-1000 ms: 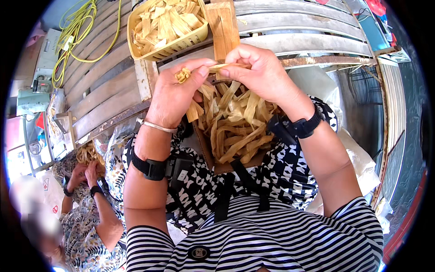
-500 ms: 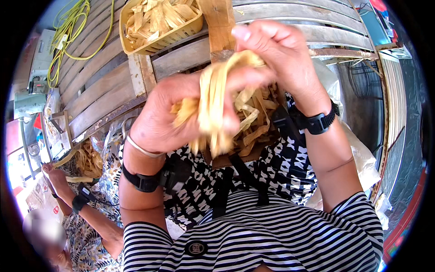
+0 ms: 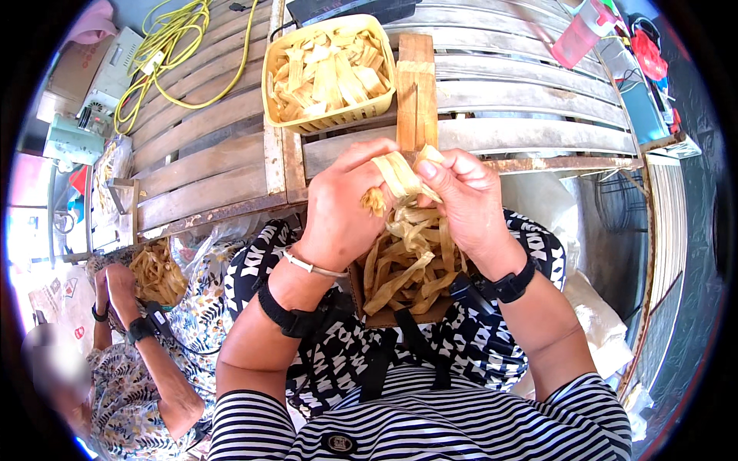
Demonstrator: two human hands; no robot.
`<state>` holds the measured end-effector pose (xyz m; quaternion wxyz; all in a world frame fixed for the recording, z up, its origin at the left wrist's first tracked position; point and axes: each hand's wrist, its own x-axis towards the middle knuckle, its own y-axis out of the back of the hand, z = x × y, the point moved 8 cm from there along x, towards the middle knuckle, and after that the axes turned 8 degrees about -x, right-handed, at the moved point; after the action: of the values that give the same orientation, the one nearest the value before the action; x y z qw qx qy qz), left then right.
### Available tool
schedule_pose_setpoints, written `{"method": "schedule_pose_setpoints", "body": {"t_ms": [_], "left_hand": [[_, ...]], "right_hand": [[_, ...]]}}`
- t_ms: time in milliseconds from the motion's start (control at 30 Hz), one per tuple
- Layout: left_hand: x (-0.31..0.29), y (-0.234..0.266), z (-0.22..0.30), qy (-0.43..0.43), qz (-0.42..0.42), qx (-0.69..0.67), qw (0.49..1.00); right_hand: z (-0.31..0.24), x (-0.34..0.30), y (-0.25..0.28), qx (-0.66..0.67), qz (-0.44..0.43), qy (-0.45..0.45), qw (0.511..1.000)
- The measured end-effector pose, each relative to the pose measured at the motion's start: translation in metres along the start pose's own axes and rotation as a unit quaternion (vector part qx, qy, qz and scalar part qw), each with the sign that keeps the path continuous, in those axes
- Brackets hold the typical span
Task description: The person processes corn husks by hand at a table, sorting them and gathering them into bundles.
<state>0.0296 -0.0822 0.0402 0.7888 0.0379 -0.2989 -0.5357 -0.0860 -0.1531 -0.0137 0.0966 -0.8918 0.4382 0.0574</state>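
Note:
Between my hands, just above my lap, is a flat pale-yellow ribbon-like strip [image 3: 400, 175]. My left hand [image 3: 336, 203] is closed round it, and a bunched yellow end sticks out of the fist. At the strip's other end, my right hand [image 3: 470, 201] pinches it between thumb and fingers. Directly below sits a cardboard box [image 3: 370, 321] on my lap, filled with loose, tangled brownish-yellow strips [image 3: 407, 273]. A yellow plastic basket [image 3: 330, 121] on the slatted table beyond holds many short folded yellow bundles [image 3: 327, 77].
A wooden board [image 3: 417, 92] lies across the slatted table [image 3: 523, 96], right of the basket. Yellow cable [image 3: 173, 46] is coiled at the far left; a pink container [image 3: 575, 40] stands far right. At left, a co-worker's hands [image 3: 115, 292] are beside another heap of strips [image 3: 159, 273].
My hands have come down and closer to my body, with the right hand lowered beside the left. The strip, looped and blurred before, is now pulled short between them. The view has shifted.

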Motion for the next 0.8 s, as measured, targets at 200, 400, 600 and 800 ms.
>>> {"method": "schedule_pose_setpoints", "body": {"t_ms": [200,400,600,800], "left_hand": [[-0.008,-0.022,-0.018,0.070,-0.143,-0.060,0.986],[-0.010,-0.028,-0.019,0.034,-0.131,-0.032,0.990],[-0.004,0.015,-0.019,0.151,0.016,-0.401,0.903],[-0.011,0.025,-0.026,0.184,0.088,-0.427,0.881]], "right_hand": [[-0.007,-0.010,-0.009,-0.344,-0.085,0.151,0.923],[-0.007,-0.008,-0.010,-0.430,-0.058,0.185,0.882],[0.021,-0.017,-0.012,0.062,-0.223,-0.159,0.960],[0.013,-0.018,-0.015,0.125,-0.257,-0.167,0.944]]}}
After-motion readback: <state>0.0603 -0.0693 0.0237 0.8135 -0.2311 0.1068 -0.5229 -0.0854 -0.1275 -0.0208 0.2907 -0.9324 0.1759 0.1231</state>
